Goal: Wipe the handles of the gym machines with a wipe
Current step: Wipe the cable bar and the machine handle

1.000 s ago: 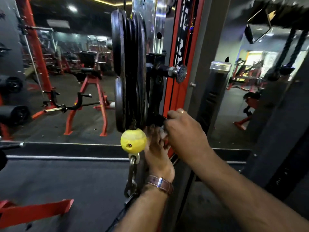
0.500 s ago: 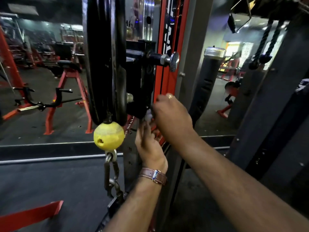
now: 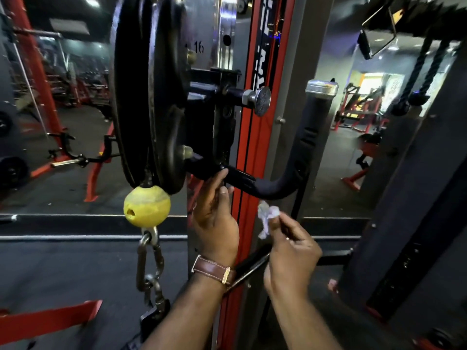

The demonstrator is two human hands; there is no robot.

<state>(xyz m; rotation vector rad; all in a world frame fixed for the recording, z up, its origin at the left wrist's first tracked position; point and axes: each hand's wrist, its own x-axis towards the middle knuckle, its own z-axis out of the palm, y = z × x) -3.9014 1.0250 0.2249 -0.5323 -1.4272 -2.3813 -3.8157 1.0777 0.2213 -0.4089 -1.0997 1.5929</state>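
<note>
At far left hang stacked black iron weight plates (image 3: 149,97), dull and round, with a scuffed yellow rubber ball (image 3: 146,210) and a steel chain link (image 3: 149,251) below them. Next, the left hand (image 3: 214,215), a brown leather watch strap (image 3: 214,270) at its wrist, has its fingers (image 3: 219,180) curled against the inner end of the curved black rubber-coated handle (image 3: 285,173). The handle sweeps rightward and up to a chrome cap (image 3: 321,87). Just below it the right hand (image 3: 290,258) pinches a small crumpled white wipe (image 3: 267,215), clear of the handle. The wiping looks paused; the next move calls for pressing the wipe onto the ridged grip.
</note>
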